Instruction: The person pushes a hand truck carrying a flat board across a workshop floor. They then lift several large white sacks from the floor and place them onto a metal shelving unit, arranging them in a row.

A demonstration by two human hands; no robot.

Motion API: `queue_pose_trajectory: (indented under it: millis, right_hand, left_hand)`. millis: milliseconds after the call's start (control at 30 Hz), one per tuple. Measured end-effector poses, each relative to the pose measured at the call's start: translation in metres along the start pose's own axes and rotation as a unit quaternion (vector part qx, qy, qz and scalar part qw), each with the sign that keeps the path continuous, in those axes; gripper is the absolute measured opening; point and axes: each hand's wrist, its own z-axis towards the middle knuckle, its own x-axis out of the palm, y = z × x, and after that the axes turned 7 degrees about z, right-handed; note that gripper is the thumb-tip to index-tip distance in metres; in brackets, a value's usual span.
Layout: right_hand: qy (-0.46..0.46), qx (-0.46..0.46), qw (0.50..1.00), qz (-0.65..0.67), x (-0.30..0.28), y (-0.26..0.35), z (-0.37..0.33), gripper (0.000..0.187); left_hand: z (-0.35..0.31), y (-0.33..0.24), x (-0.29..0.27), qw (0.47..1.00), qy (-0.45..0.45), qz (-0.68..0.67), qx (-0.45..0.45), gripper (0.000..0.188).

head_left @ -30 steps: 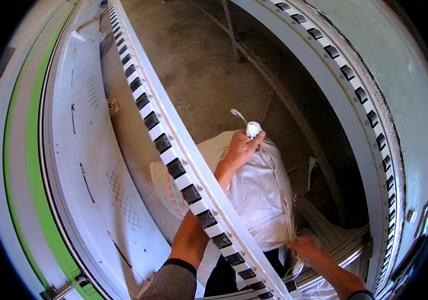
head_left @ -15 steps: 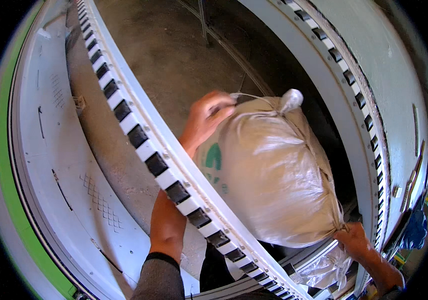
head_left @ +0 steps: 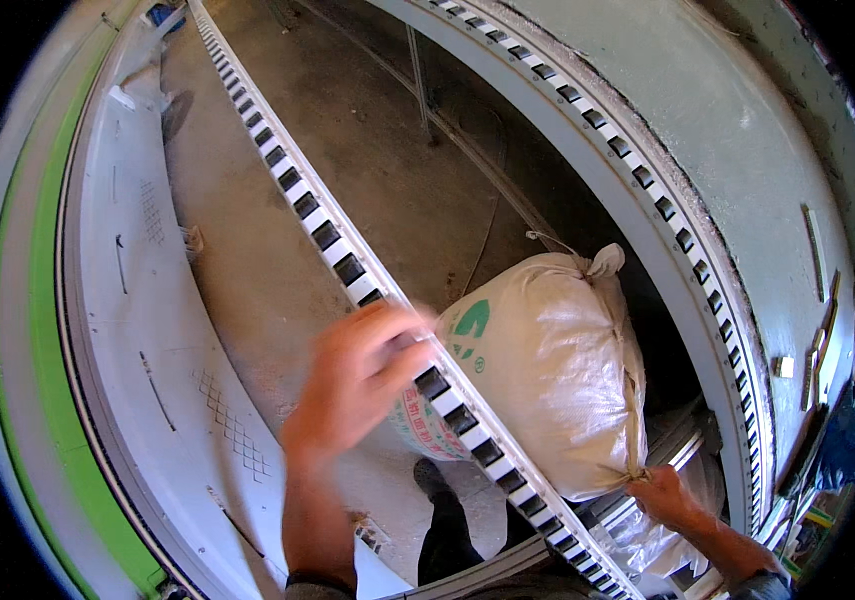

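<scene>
A full white woven sack (head_left: 558, 370) with green and red print leans behind a white slotted rail, its tied top corner pointing up and right. My right hand (head_left: 670, 498) is closed on the gathered lower right corner of the sack. In front of the rail (head_left: 346, 268), my left hand (head_left: 353, 375) is smeared by motion. Its thumb and curled fingers stand apart with nothing visible between them, and the fingertips overlap the rail. Whether they touch it I cannot tell. A loose cord (head_left: 553, 240) sticks out from the sack's top.
A curved pale panel with a green edge (head_left: 68, 400) runs along the left. On the far right, a second slotted rail (head_left: 666, 208) curves beside a pale wall. Clear plastic wrap (head_left: 653, 540) lies below the sack. A metal post (head_left: 418, 85) stands behind it.
My left hand has come away from the sack's top cord and moved down, toward the near side of the rail. My right hand still grips the sack's corner. The view has shifted.
</scene>
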Motion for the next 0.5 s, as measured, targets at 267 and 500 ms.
queue_pose_trajectory:
  millis: [267,500]
  right_hand:
    - [-0.034,0.013,0.997,0.07,0.008,0.042,-0.009,0.039]
    - [-0.012,-0.019,0.991,0.135,0.009,0.044,0.004,0.033]
  left_hand:
    - [0.139,0.002,0.195,0.969,0.192,0.138,-0.067,0.091]
    - [0.144,0.05,0.258,0.948,-0.037,0.281,-0.143,0.084]
